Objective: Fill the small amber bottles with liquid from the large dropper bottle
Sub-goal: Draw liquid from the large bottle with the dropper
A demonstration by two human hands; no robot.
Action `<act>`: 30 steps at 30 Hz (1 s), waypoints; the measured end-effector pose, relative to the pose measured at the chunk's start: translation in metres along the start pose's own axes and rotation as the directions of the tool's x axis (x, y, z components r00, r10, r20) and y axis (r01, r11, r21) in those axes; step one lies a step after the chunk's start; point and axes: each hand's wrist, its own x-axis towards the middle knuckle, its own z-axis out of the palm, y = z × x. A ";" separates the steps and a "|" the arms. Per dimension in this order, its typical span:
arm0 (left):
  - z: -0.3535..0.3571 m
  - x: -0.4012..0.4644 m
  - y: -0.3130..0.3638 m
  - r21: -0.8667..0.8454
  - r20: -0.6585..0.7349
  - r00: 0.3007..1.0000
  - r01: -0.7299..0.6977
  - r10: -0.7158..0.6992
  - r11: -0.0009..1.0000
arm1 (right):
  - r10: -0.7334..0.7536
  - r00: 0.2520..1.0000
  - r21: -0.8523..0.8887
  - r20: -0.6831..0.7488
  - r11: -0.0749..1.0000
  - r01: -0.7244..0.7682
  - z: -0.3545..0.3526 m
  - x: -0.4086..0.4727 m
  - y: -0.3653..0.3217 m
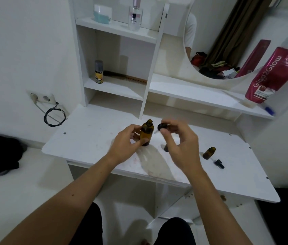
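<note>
The large amber bottle [147, 132] stands upright on the white table [90, 138] with its neck uncovered. My left hand [126, 143] grips it round the body. My right hand [179, 144] pinches the black dropper cap [162, 127] just right of the bottle's neck, its glass tube pointing down-left. A small amber bottle [209, 152] stands uncapped to the right. Its small black dropper cap [219, 163] lies beside it. Another small amber bottle [166, 148] is mostly hidden behind my right hand.
White shelves rise behind the table, holding a small spray can [98, 71], a comb [127, 76] and a clear perfume bottle [135, 15]. A red tube [270, 76] leans by the round mirror [228, 41]. A coiled cable [54, 115] hangs from a wall socket at left.
</note>
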 end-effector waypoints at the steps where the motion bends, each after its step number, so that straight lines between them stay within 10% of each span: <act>1: 0.000 0.000 0.000 -0.004 0.000 1.000 0.001 -0.001 1.000 | 0.026 1.000 0.049 -0.018 0.998 -0.025 -0.001 0.007 -0.004; 30: 0.002 0.004 -0.006 0.032 0.003 1.000 -0.003 0.002 0.999 | 0.411 0.905 0.138 0.106 0.896 -0.423 0.039 0.057 0.013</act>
